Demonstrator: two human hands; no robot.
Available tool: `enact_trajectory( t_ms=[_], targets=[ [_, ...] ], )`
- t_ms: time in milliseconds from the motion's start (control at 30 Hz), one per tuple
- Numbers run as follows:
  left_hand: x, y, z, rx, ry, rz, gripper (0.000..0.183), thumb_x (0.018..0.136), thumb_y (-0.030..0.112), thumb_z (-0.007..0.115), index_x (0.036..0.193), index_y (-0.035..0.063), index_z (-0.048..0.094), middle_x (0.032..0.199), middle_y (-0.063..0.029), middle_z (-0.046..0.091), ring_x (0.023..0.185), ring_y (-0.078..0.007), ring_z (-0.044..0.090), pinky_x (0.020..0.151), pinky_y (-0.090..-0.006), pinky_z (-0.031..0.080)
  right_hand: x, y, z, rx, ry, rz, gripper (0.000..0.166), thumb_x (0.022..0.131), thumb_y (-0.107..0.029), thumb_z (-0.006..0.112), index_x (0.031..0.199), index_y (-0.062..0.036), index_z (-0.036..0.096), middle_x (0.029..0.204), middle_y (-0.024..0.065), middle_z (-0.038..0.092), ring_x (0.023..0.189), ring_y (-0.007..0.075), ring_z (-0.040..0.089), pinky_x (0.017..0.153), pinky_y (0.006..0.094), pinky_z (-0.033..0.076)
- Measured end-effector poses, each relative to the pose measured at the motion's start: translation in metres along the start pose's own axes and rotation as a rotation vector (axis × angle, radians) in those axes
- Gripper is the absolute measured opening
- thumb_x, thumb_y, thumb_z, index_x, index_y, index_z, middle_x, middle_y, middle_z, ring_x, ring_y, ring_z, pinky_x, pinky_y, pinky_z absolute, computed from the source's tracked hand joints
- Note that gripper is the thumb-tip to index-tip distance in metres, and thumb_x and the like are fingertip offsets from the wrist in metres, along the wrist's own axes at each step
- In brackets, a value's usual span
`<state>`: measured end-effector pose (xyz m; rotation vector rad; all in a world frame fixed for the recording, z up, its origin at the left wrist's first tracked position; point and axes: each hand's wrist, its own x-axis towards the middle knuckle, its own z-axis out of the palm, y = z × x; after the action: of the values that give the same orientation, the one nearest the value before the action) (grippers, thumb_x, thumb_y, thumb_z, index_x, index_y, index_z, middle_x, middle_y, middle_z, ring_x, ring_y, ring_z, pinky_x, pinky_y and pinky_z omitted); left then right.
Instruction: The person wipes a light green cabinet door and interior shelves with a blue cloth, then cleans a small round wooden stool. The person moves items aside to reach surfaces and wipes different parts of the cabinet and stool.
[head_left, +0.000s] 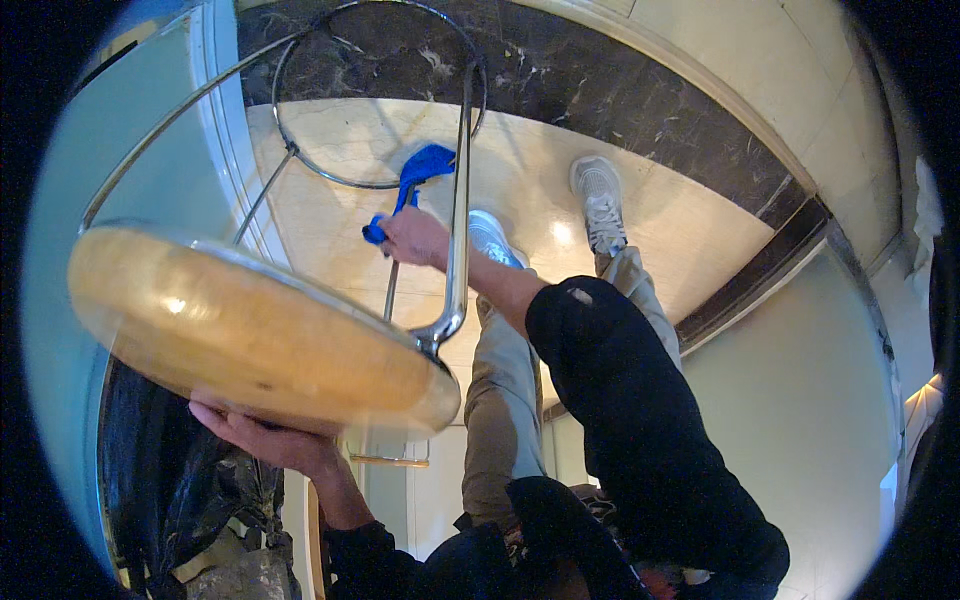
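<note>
A stool with a round, glossy tan seat (255, 330) and chrome metal legs (460, 202) is held tilted, its legs pointing away from me. My left hand (262, 439) supports the seat from its outer face, palm and fingers spread against it; part of the hand is hidden by the seat. In my right hand (414, 236) is a blue cloth (426, 166), gripped around one of the thinner-looking legs. One end of the cloth hangs loose beyond the fingers. The stool's metal foot ring (341, 182) lies farther out, above a pale floor. Slight blur covers the seat and right hand.
A dark marble strip (555, 82) crosses the pale floor (660, 217). Black plastic bags (172, 457) are at lower left. Pale blue-green panels (112, 165) rise at left, a frosted one (780, 360) at right. My grey sneakers (598, 199) stand close by.
</note>
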<state>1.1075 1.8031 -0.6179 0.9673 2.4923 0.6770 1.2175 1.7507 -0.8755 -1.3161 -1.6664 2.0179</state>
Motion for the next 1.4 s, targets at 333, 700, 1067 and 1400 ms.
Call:
enact_trajectory(
  t_ms=[333,700,1067,1400],
  targets=[
    [-0.002,0.006,0.001,-0.017,-0.018,0.102,0.061,0.087,0.034,0.039,0.133,0.0011,0.015,0.134,-0.0174,0.024,0.120,-0.0257,0.030,0.099,-0.0361,0.025,-0.062,-0.115,-0.034,2.160,-0.361,0.197,0.033,0.080,-0.021,0.059,0.105,-0.0009,0.056,0.103,0.0108,0.059,0.089,0.0183,0.057,0.078,0.0321,0.046],
    [-0.004,0.006,0.004,-0.125,0.075,0.045,0.053,0.087,0.027,0.039,0.132,0.0028,0.022,0.133,-0.0143,0.028,0.116,-0.0258,0.036,0.095,-0.0351,0.031,-0.038,-0.093,-0.028,1.925,-0.180,0.303,0.034,0.081,-0.022,0.058,0.107,-0.0008,0.055,0.105,0.0110,0.058,0.091,0.0187,0.056,0.079,0.0323,0.045],
    [-0.001,-0.008,0.000,0.015,0.105,0.139,0.052,0.088,0.026,0.038,0.131,0.0004,0.024,0.132,-0.0144,0.028,0.116,-0.0245,0.035,0.095,-0.0347,0.029,-0.034,-0.089,-0.028,1.826,-0.113,0.362,0.035,0.081,-0.022,0.057,0.108,-0.0007,0.053,0.107,0.0113,0.057,0.094,0.0191,0.055,0.081,0.0325,0.044],
    [-0.001,-0.002,0.001,0.020,0.099,0.100,0.055,0.086,0.027,0.039,0.131,-0.0008,0.024,0.131,-0.0150,0.028,0.117,-0.0256,0.034,0.096,-0.0353,0.028,-0.034,-0.096,-0.019,1.827,-0.086,0.393,0.036,0.082,-0.022,0.057,0.110,-0.0006,0.052,0.108,0.0116,0.057,0.096,0.0194,0.054,0.082,0.0327,0.044]
  ],
)
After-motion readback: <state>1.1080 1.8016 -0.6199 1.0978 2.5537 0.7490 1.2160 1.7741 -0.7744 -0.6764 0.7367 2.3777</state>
